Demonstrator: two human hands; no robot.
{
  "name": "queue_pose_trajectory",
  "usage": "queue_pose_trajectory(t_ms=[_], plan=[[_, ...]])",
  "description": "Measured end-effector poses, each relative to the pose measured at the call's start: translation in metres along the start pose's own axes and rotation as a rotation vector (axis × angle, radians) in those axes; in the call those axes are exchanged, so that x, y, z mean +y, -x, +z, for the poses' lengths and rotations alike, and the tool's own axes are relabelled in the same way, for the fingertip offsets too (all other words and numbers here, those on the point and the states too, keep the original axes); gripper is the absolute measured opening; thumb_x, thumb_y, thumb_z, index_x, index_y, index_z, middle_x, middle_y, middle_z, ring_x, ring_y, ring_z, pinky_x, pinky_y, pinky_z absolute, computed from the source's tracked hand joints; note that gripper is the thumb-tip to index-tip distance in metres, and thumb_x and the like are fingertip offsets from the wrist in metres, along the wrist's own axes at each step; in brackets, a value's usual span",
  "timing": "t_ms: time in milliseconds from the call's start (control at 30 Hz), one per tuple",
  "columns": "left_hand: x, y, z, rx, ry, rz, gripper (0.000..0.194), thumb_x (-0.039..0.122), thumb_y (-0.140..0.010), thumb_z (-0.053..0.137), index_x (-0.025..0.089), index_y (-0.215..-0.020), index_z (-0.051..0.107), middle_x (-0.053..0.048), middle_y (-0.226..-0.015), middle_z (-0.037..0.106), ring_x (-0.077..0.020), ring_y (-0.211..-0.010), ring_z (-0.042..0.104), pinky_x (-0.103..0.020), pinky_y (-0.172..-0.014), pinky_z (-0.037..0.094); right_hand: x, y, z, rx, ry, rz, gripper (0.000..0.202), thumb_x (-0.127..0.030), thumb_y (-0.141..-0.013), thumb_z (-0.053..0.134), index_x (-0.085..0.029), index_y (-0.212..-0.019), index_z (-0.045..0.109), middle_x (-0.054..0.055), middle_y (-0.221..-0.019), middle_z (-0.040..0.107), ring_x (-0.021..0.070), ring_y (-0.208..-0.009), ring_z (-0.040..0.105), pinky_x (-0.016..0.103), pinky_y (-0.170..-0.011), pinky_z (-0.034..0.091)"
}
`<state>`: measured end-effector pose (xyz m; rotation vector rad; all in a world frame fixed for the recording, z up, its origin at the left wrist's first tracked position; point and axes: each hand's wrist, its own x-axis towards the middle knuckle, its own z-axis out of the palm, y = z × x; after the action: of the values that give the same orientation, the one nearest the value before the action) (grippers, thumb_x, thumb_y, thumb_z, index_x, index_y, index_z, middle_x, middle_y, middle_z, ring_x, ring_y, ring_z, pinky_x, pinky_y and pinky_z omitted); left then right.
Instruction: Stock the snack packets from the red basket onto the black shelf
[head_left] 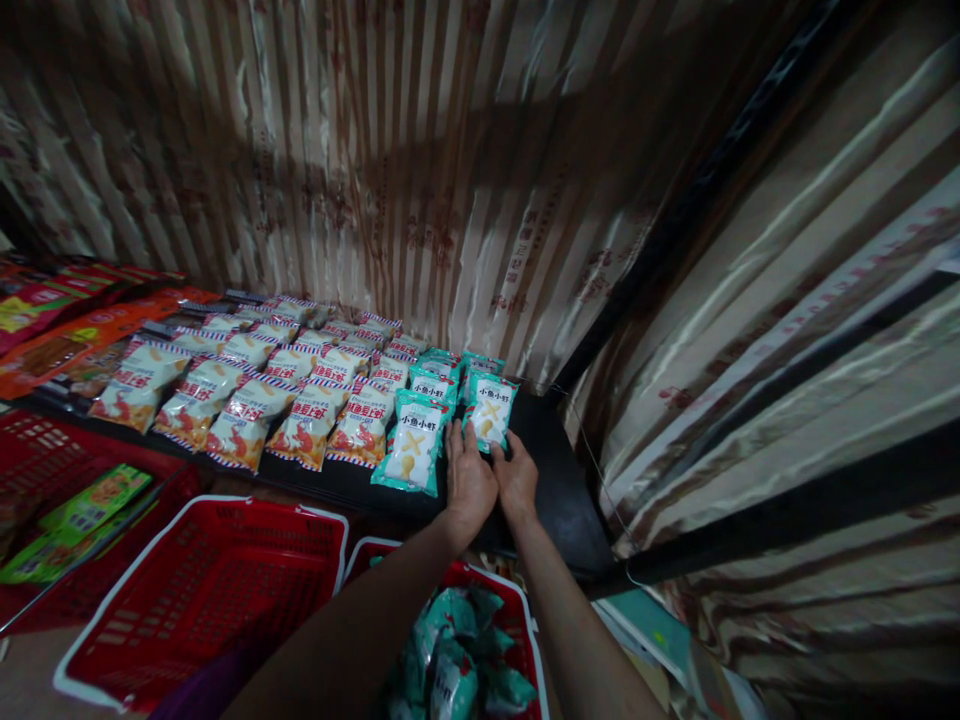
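Both my hands are at the front of the black shelf, on either side of a teal-and-white snack bag (491, 412). My left hand (470, 480) has its fingers along the bag's left lower edge, while my right hand (516, 480) grips its lower right corner. Some fingertips are hidden by the bag. Immediately left of my left hand stands another teal snack bag (415, 440). More teal bags (431, 382) are lined up behind these two. Under my forearms, a red basket (525, 620) holds several more teal bags (454, 650).
Rows of orange-and-white snack bags (244, 420) fill the shelf to the left, then orange packets (75, 340). A red basket (225, 560) with a white rim sits below, beside another red basket (169, 500) holding green packets (90, 520). Striped curtain (420, 200) hangs behind; a dark post (637, 280) rises at right.
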<state>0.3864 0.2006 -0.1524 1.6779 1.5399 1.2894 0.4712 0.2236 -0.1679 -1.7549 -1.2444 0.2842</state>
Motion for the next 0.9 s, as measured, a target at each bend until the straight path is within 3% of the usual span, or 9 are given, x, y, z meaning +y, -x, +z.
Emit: queue_pose_trajectory(t_ms=[167,333,533,767,900], plan=[[-0.004,-0.005,0.006,0.036,0.036,-0.025,0.051,0.018,-0.085,0.041,0.007,-0.135,0.040,-0.020,-0.143,0.038,-0.0287,-0.139,0.025,-0.046,-0.113,0.025,0.005,-0.006,0.005,0.023,0.045,-0.046,0.044,-0.031,-0.076,0.048,-0.013,-0.114,0.063,0.012,-0.105,0.069,0.0236,-0.094,0.062,0.036,-0.087,0.045],[-0.009,-0.007,0.010,0.037,0.014,-0.045,0.051,0.012,-0.084,0.039,0.004,-0.134,0.040,-0.022,-0.144,0.036,-0.0288,-0.138,0.025,-0.045,-0.113,0.024,0.006,-0.010,0.010,0.022,0.073,-0.085,0.041,-0.028,-0.077,0.048,-0.011,-0.111,0.065,0.015,-0.107,0.067,0.0239,-0.098,0.060,0.036,-0.091,0.043],[-0.011,-0.009,0.010,0.051,0.044,-0.041,0.049,0.018,-0.086,0.041,0.009,-0.134,0.042,-0.018,-0.144,0.038,-0.0275,-0.139,0.024,-0.046,-0.113,0.026,0.010,-0.012,0.013,0.027,0.096,-0.121,0.038,-0.026,-0.078,0.049,-0.012,-0.109,0.065,0.015,-0.107,0.066,0.0241,-0.100,0.057,0.038,-0.093,0.042],[-0.008,-0.009,0.008,0.029,0.021,-0.055,0.049,0.023,-0.088,0.039,0.003,-0.133,0.043,-0.019,-0.145,0.037,-0.0282,-0.139,0.024,-0.042,-0.115,0.023,0.010,-0.012,0.015,0.024,0.130,-0.141,0.038,-0.025,-0.078,0.049,-0.012,-0.110,0.065,0.015,-0.107,0.065,0.0240,-0.100,0.056,0.036,-0.092,0.042],[-0.009,-0.009,0.008,0.040,0.028,-0.049,0.049,0.022,-0.088,0.040,0.005,-0.134,0.043,-0.018,-0.143,0.040,-0.0276,-0.140,0.023,-0.044,-0.115,0.024,0.008,-0.011,0.015,0.023,0.154,-0.138,0.039,-0.025,-0.079,0.048,-0.008,-0.111,0.064,0.018,-0.107,0.064,0.0249,-0.100,0.055,0.036,-0.091,0.042]])
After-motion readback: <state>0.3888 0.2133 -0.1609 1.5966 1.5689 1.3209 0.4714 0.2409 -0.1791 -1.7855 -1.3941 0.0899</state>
